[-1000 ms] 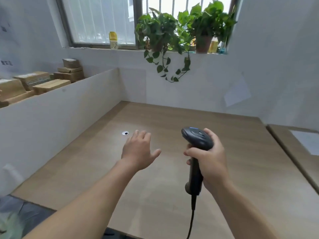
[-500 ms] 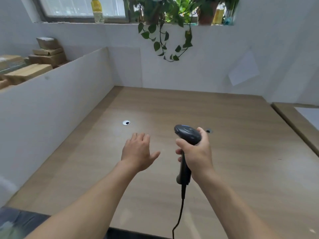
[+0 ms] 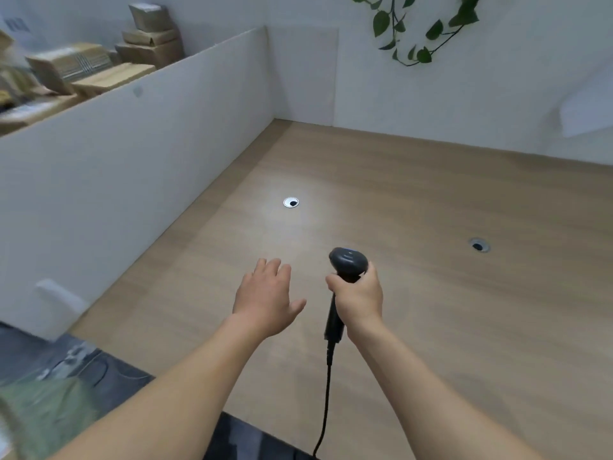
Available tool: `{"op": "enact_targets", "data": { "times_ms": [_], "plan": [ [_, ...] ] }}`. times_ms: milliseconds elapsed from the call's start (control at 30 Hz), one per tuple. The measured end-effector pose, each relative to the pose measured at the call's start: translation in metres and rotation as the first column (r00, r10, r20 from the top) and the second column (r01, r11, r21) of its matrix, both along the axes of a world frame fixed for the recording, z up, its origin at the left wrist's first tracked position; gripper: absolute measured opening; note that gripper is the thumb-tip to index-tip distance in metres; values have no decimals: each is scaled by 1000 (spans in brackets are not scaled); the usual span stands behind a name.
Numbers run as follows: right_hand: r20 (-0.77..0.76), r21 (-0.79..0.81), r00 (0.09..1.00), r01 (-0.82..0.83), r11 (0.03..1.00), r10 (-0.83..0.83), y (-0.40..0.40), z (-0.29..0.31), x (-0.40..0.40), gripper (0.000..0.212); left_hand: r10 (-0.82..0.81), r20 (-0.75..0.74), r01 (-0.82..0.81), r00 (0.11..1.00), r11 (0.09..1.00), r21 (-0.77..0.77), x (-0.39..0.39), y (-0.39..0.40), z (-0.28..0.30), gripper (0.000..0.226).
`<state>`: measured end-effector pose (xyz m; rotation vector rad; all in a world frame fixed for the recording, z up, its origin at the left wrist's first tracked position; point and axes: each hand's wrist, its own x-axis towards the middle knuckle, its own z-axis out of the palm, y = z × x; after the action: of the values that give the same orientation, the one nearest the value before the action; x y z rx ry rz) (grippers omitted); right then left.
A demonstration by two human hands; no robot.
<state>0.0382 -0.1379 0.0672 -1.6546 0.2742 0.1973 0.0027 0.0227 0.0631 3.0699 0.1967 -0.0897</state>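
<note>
My right hand (image 3: 360,298) grips the handle of a black handheld barcode scanner (image 3: 346,265), its head pointing forward over the wooden table (image 3: 464,327). The scanner's black cable (image 3: 326,403) hangs down toward the table's near edge. My left hand (image 3: 267,298) hovers palm down above the table just left of the scanner, fingers straight and spread, holding nothing.
A white partition wall (image 3: 132,154) bounds the table on the left, with cardboard boxes (image 3: 99,64) stacked behind it. Two round cable holes sit in the tabletop, a left cable hole (image 3: 291,202) and a right cable hole (image 3: 478,245). Trailing plant leaves (image 3: 418,28) hang on the back wall.
The view has tilted down and to the right; the window and plant pots have left the frame. Both hands keep their pose, the right still gripping the scanner.
</note>
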Motion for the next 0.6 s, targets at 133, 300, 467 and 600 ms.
{"op": "enact_targets", "data": {
  "times_ms": [133,300,467,600],
  "plan": [
    [-63,-38,998,-12,999,10,15,-38,15,36,12,-61,-13,998,1000,-7,6,5,-26,61],
    [-134,-131,991,-34,991,17,26,-77,35,39,15,-126,-16,992,1000,-7,17,6,-57,57],
    [-176,-228,984,-41,973,0,29,-110,52,40,8,-173,-13,985,1000,-25,30,7,-85,57],
    [-207,-270,978,-38,962,-19,25,-127,59,38,5,-198,-12,980,999,-38,35,9,-100,58]
  ]
}}
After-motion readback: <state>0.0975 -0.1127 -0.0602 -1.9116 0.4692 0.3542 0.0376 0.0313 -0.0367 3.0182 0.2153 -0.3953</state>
